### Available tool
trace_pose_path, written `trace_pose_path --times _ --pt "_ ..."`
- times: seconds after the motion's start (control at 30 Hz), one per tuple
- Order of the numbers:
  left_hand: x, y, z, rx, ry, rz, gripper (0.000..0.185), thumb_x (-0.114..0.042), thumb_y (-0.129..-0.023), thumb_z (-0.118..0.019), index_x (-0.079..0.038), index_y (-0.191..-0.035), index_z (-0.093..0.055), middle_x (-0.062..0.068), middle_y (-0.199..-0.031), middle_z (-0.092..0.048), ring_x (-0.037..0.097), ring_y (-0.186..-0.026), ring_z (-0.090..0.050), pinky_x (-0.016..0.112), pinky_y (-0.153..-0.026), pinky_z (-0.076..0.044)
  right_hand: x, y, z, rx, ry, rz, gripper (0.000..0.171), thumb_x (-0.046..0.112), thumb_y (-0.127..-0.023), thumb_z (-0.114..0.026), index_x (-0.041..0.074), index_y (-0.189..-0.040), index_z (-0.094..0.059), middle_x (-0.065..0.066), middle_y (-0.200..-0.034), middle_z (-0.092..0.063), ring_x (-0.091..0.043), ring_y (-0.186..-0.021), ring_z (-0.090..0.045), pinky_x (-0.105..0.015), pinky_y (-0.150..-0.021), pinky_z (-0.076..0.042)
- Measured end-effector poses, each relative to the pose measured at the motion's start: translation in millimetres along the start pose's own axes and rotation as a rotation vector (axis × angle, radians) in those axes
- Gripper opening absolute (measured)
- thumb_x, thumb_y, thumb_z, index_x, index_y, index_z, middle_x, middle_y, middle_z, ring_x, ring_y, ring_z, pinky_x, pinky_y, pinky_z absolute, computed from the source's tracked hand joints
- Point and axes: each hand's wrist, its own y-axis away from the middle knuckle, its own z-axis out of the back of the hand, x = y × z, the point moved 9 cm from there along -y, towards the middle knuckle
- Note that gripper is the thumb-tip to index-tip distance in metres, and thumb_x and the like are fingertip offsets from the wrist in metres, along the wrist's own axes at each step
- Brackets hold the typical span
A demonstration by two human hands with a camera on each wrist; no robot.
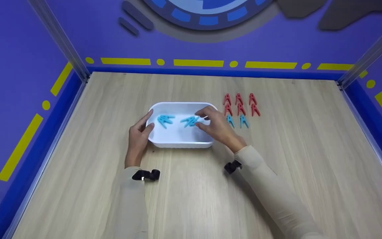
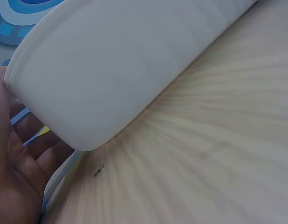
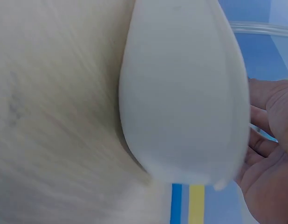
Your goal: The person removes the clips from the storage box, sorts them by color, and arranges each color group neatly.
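A white plastic tub (image 1: 181, 145) sits on the wooden table with light-blue clothespins in two groups inside, one group (image 1: 165, 120) to the left and another (image 1: 188, 121) to the right. My left hand (image 1: 138, 136) holds the tub's left end, thumb at the rim and fingers along the outer wall. Over the right part of the tub, my right hand (image 1: 218, 126) has thumb and forefinger around the end of a light-blue clothespin (image 1: 196, 119). In the right wrist view, the tub's wall (image 3: 181, 93) hides most of these fingertips.
Red clothespins (image 1: 240, 109) stand in two rows right of the tub. In front of them lie two light-blue clothespins (image 1: 243, 121), near the right hand. Blue panels (image 1: 207, 49) with yellow marks border the table (image 1: 184, 199) at the back and sides.
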Motion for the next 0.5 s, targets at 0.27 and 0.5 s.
trace_pose_path --times 0.27,0.5 --pt "-0.1 0.4 0.9 0.009 -0.006 0.003 0.049 -0.003 -0.105 -0.062 -0.016 -0.152 -0.059 -0.002 -0.161 -0.05 0.013 -0.152 -0.038 0.027 -0.124 -0.029 0.6 -23.3 -33.3 0.141 0.085 -0.016 0.03 0.001 -0.096 -0.077 -0.006 -0.125 -0.071 -0.02 -0.123 -0.068 -0.036 -0.115 -0.068 -0.042 -0.102 -0.056" --pt "0.2 1.1 -1.1 0.008 -0.018 0.038 0.05 -0.001 -0.105 -0.059 -0.014 -0.154 -0.056 0.0 -0.163 -0.046 0.015 -0.154 -0.035 0.027 -0.125 -0.027 -1.6 -34.6 -53.5 0.234 0.203 -0.014 0.032 0.002 -0.096 -0.078 -0.001 -0.127 -0.071 -0.014 -0.126 -0.069 -0.03 -0.12 -0.066 -0.037 -0.106 -0.053"
